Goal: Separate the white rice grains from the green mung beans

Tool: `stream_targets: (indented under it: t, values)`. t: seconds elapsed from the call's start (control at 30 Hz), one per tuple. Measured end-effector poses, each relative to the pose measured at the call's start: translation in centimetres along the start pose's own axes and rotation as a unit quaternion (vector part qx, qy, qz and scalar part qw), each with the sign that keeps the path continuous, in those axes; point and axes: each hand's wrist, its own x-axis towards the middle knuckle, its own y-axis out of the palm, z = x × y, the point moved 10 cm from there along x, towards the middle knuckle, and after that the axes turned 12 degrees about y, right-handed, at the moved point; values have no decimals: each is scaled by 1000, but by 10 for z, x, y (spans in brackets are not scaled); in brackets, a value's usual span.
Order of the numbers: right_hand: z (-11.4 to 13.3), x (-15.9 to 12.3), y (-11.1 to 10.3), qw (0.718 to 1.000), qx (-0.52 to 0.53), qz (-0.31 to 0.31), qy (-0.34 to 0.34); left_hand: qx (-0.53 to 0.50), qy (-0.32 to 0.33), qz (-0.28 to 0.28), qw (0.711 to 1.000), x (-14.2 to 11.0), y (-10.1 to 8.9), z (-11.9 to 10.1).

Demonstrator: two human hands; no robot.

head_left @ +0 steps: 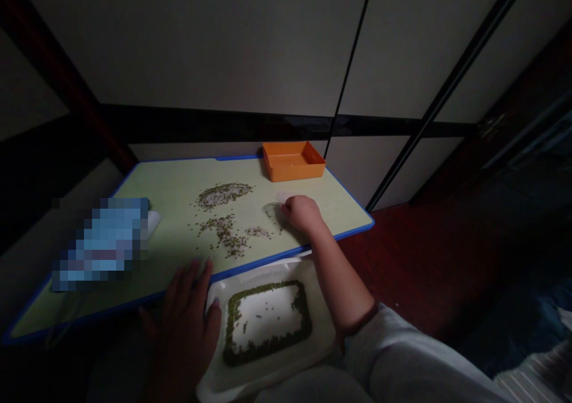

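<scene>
On the pale yellow table [179, 176] lie small greenish-brown grains that look like mung beans. They form a rounded pile [224, 195] at the back and a looser scatter [227, 233] in front. My right hand [302, 213] is closed low over the tabletop. A thin, clear plastic-looking piece [271, 213] sticks out from its left side, with a few grains by it. A white basin [328, 325] stands against the front edge, green grains [263, 346] lining its floor in a ring. My left hand [190, 316] rests at the basin's left rim, fingers spread and stretched.
An orange box [295, 167] stands at the table's back right. A blurred-out blue object [105, 242] lies at the left. Behind the table rises a cabinet front [214, 45] with dark strips. Dark red floor [393, 254] shows at the right.
</scene>
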Motion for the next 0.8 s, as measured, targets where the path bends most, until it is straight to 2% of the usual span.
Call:
stream_targets:
  t: [0.27, 0.43, 0.53, 0.67, 0.8]
  values:
    - [-8, -5, -2, 1000, 17, -2, 6, 9, 6, -1, 1000, 0, 1, 0]
    - [-8, -4, -7, 991, 129, 1, -26, -1, 7, -4, 1000, 0, 0, 0]
    - [-7, 3, -18, 983, 174, -40, -40, 2, 11, -5, 1000, 0, 0, 0]
    - [4, 9, -33, 983, 117, -130, -65, 15, 13, -6, 1000, 0, 2, 2]
    - [23, 8, -29, 985, 35, -132, -106, 11, 18, -10, 1000, -1, 3, 3]
